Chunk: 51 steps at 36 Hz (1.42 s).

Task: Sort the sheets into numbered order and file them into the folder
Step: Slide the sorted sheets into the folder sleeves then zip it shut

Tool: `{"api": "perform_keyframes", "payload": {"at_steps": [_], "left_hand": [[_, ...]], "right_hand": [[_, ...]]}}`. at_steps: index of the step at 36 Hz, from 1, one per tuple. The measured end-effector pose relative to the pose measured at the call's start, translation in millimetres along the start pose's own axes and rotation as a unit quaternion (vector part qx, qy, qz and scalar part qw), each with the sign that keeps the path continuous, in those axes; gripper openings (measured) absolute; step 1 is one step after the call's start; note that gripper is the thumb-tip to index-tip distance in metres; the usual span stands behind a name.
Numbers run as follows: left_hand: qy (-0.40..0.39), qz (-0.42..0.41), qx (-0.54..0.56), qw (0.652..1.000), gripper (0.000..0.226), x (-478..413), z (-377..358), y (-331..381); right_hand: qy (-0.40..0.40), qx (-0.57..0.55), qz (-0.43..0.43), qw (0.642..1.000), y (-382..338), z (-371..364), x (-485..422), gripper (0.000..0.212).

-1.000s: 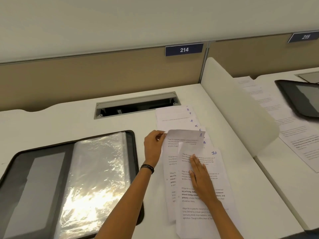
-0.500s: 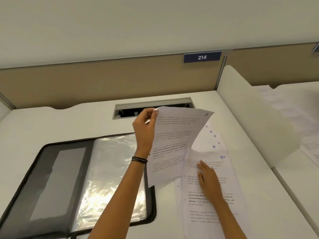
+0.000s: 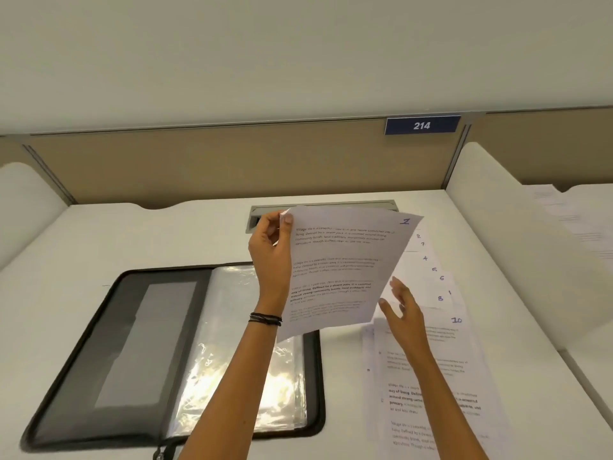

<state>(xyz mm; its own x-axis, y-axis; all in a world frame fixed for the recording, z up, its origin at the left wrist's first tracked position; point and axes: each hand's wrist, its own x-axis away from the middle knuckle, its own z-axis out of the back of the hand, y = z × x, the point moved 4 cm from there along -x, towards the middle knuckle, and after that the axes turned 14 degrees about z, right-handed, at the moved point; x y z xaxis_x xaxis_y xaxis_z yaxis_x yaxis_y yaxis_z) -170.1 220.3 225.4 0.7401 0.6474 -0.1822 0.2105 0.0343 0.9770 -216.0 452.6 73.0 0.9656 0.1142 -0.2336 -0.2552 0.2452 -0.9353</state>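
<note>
Folder (image 3: 99, 343): it lies open on the desk (image 3: 166, 234) at the lower left of the frame, with the black cover flat.
Sleeve (image 3: 232, 343): this clear pocket covers the folder's right half and is crinkled and glaring. I judge it limp and slippery, so its mouth will need holding apart.
Left hand (image 3: 270, 257): at mid-frame, the thumb and fingers pinch the top left corner of sheet 1.
Sheet 1 (image 3: 341, 277): it is held up in the centre of the frame and marked 1 at its top right corner. It is bowed, and its lower left edge hangs over the folder's right side. I judge it very light, floppy and easy to crease. A single corner pinch lets it swing, so I would want a second hold on the opposite edge before feeding it in.
Right hand (image 3: 404, 313): right of centre, the fingers are spread and grasp nothing, just beside the sheet's lower right edge. I cannot tell whether it touches.
Fan (image 3: 441, 376): at the lower right, the other sheets overlap flat on the desk, with numbers stepping down the right edge to 10. I judge them thin and likely to cling, so each is best taken by its exposed corner.
</note>
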Motion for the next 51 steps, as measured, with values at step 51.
{"api": "perform_keyframes", "payload": {"at_steps": [51], "left_hand": [[-0.118, 0.377, -0.121, 0.911, 0.027, -80, 339, -124]], "right_hand": [[0.082, -0.190, -0.138, 0.969, -99, -298, 30, 0.020]]}}
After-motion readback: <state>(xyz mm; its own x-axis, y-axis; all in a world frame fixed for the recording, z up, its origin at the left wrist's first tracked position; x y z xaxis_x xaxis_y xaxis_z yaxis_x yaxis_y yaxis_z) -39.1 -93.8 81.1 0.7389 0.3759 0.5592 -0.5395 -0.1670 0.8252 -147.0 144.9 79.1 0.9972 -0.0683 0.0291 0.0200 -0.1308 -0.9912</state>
